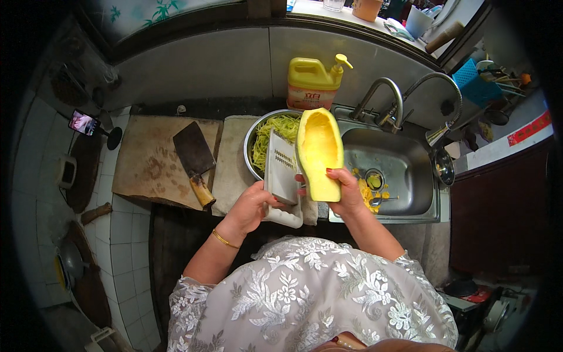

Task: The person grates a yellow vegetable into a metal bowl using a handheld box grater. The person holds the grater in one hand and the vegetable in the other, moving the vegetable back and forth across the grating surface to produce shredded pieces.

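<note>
My left hand (251, 207) grips the handle end of a white plastic grater (281, 169), whose far end leans into a round metal bowl (248, 154). Pale green shreds (275, 125) fill much of that bowl. In my right hand (345, 189) is a long, hollowed half of a yellow-fleshed squash (320, 154), held upright with its cavity facing me. The squash overlaps the right side of the grater and bowl in this view, and I cannot tell whether it touches the grater. Part of the right fingers is hidden behind it.
Left of the bowl, a cleaver (193, 152) lies on a wooden board (145, 158). A yellow pump jug (313, 83) stands behind the bowl. Yellow scraps (367, 196) and a spoon (382, 200) lie in the steel sink (409, 176), under a curved faucet (391, 88). A phone (82, 122) stands far left.
</note>
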`<state>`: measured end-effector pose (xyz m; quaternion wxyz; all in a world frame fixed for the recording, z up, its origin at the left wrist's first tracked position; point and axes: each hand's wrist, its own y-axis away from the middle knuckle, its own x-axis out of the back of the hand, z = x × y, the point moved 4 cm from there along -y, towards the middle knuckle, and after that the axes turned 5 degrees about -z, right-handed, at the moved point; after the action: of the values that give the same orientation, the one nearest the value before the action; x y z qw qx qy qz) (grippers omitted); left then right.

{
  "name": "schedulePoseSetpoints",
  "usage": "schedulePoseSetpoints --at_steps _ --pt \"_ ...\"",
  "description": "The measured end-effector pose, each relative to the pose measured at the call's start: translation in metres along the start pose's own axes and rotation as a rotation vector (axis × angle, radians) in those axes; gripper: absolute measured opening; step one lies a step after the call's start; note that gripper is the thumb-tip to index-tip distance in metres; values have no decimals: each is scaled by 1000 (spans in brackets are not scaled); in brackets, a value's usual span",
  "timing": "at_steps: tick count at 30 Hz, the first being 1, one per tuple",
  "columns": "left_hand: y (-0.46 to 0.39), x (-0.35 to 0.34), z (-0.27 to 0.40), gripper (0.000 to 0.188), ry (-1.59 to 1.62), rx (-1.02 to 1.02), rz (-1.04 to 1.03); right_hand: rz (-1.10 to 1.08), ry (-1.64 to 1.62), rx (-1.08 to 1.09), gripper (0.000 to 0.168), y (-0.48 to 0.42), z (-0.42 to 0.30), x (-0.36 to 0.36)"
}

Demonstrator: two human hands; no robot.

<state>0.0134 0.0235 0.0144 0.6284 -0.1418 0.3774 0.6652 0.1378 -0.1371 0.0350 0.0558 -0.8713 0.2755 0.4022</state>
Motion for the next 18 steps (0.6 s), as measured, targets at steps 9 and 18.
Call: schedulePoseSetpoints --at_steps 9,18 --pt "-14 5 -49 55 413 -19 32 47 472 -25 97 16 -55 3" --pt "-33 -4 -72 52 635 -106 -56 -29 891 -312 88 8 -49 -12"
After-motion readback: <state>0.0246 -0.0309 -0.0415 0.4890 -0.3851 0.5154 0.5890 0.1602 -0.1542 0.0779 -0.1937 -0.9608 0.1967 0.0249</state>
